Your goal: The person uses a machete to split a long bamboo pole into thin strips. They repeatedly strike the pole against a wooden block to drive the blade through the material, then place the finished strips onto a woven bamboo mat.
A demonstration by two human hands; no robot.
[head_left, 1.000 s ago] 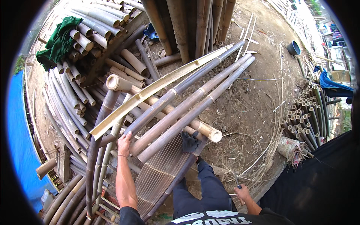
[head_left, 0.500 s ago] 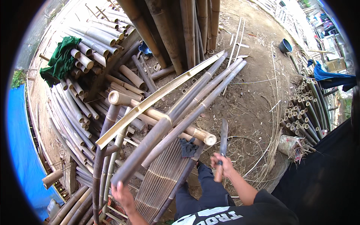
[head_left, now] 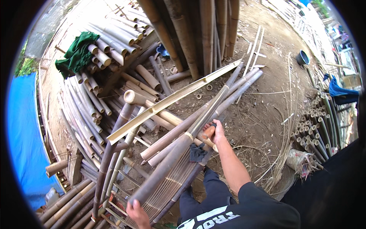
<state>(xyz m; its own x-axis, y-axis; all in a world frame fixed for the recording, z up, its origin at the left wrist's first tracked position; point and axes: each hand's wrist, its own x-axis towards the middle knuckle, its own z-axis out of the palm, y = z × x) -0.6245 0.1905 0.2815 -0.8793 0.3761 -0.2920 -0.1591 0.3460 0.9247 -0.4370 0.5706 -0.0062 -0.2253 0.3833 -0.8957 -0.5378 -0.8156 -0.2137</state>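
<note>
My left hand (head_left: 138,216) grips the near end of a thick, dark bamboo pole (head_left: 167,165). This pole slants away to the upper right and crosses a horizontal bamboo bar (head_left: 169,117). My right hand (head_left: 218,133) is closed around the orange-brown wooden handle of a machete (head_left: 208,133), right beside the poles. The blade is mostly hidden. Two more bamboo poles (head_left: 162,146) lie alongside the one I hold. A pale split bamboo length (head_left: 171,100) rests across the bar farther left. A dark glove (head_left: 198,152) lies on a slatted bamboo bench (head_left: 173,183) below.
Upright bamboo poles (head_left: 207,36) stand ahead. Stacked bamboo (head_left: 82,114) with a green cloth (head_left: 78,53) fills the left, near a blue tarp (head_left: 32,133). At right are a bamboo bundle (head_left: 314,122), a dark bucket (head_left: 302,57) and loose strips (head_left: 270,164) on the dirt.
My right hand has brought the machete forward and left, up against the poles. The held pole has shifted toward me and turned, its near end lower. The whole view has shifted slightly.
</note>
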